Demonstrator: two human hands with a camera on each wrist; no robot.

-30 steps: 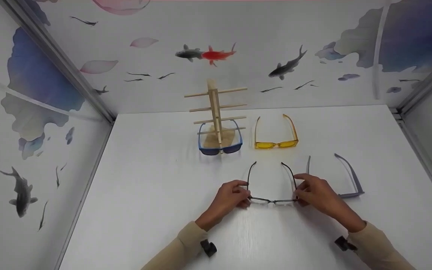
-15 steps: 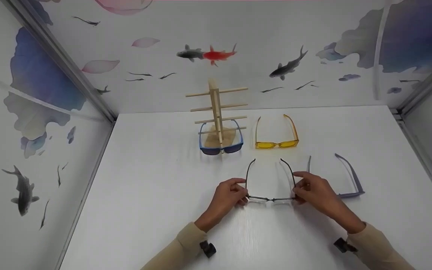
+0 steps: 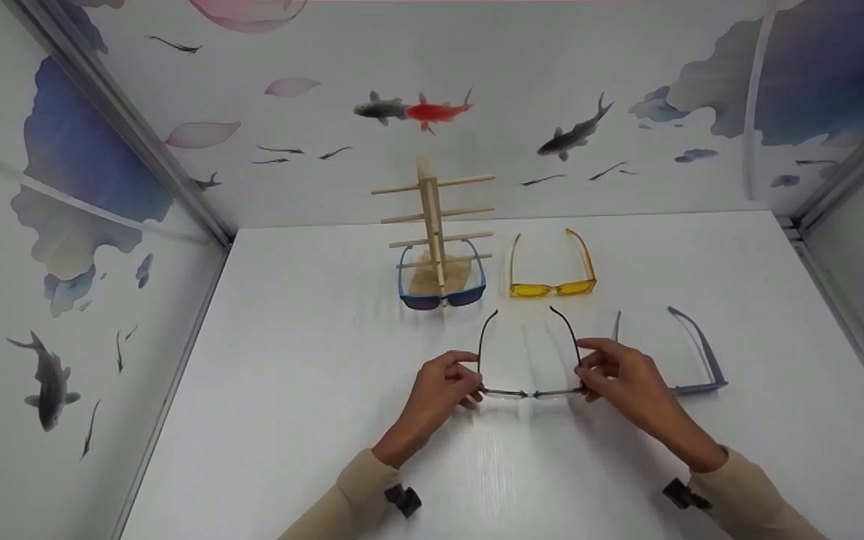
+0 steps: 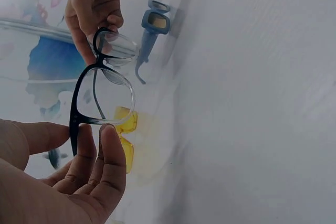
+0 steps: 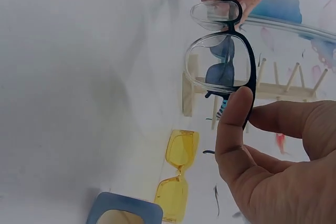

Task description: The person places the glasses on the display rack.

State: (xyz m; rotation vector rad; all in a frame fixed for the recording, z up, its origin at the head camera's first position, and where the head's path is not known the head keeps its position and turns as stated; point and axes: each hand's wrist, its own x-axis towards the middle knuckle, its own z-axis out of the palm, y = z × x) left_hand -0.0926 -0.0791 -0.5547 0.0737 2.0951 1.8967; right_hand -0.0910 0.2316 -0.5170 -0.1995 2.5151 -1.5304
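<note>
Black-topped eyeglasses (image 3: 507, 393) with clear lenses are held between both hands, their temples unfolded and pointing away toward the back. My left hand (image 3: 441, 390) pinches the left hinge corner; in the left wrist view the thumb is on the dark frame (image 4: 74, 114) and the fingers curl beneath. On the other side my right hand (image 3: 619, 373) pinches the right hinge corner between thumb and fingers, also seen close up in the right wrist view, where the clear lens (image 5: 218, 61) stands above the fingertips.
Behind stands a wooden rack (image 3: 430, 217) with several crossbars; blue sunglasses (image 3: 466, 298) sit on its lowest part. Yellow glasses (image 3: 552, 289) lie on the white table (image 3: 289, 360) right of it. Grey-blue glasses (image 3: 702, 388) lie beyond my right hand. Printed walls enclose the table.
Both hands have carried the eyeglasses a little to the left and slightly toward the back, keeping their pinch. The rack and the other glasses have stayed in place.
</note>
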